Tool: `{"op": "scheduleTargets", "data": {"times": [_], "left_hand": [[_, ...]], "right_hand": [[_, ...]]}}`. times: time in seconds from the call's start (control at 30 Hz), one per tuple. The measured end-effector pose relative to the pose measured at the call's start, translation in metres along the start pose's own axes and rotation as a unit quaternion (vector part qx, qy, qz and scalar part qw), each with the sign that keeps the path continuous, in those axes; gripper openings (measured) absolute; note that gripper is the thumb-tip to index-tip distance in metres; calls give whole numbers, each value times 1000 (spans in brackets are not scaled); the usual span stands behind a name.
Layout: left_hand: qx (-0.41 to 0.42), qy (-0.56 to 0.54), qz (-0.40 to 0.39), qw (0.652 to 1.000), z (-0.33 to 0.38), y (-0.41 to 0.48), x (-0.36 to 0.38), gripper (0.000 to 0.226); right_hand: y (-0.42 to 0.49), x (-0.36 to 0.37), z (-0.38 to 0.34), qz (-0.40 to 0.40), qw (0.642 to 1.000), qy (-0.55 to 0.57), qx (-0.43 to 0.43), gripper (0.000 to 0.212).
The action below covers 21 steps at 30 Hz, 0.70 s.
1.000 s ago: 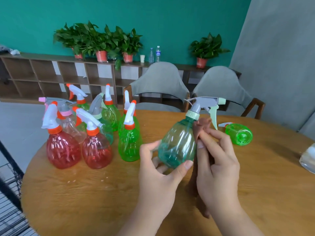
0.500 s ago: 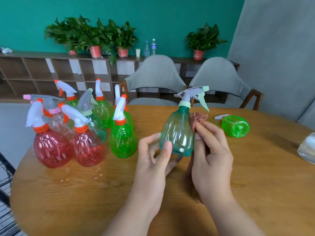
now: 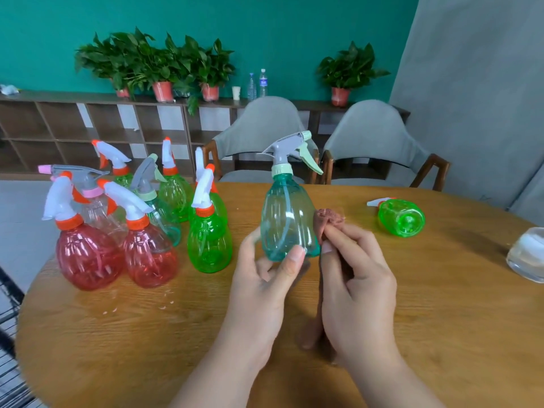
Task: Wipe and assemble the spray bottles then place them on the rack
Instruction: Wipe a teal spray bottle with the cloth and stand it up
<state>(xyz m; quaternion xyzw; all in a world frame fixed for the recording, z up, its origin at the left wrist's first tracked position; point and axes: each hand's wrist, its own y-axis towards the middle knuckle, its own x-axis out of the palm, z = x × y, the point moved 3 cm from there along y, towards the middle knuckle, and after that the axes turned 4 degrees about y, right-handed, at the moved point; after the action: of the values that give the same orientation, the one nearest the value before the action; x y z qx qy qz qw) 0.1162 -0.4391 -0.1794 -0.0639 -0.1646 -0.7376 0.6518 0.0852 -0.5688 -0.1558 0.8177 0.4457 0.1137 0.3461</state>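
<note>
Now the teal spray bottle point(image 3: 287, 219), tilted a moment before, was held upright over the table point(image 3: 147, 334) by the curled fingers of the left hand point(image 3: 265, 287), while the brown cloth point(image 3: 325, 219) was pinched just beside it by the right hand point(image 3: 357, 287), so wiping seemed nearly done.

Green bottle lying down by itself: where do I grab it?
Probably around its wide middle, coming down from above. The green bottle lies on its side on the table, bottom toward you and thin spray head pointing away, so the belly is free.
</note>
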Motion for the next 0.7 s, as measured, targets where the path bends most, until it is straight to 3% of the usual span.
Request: {"op": "scheduleTargets", "data": {"times": [0.33, 0.53, 0.7], "left_hand": [[11, 48, -16, 999, 6, -5, 0, 68], [8, 27, 44, 999, 6, -1, -4, 68], [4, 63, 7, 998, 3, -5, -3, 73]], "right_hand": [[32, -16, 2, -83, 994, 34, 59, 33], [17, -7, 3, -74, 997, -8, 29, 30], [27, -10, 10, -65, 997, -22, 18, 34]]}}
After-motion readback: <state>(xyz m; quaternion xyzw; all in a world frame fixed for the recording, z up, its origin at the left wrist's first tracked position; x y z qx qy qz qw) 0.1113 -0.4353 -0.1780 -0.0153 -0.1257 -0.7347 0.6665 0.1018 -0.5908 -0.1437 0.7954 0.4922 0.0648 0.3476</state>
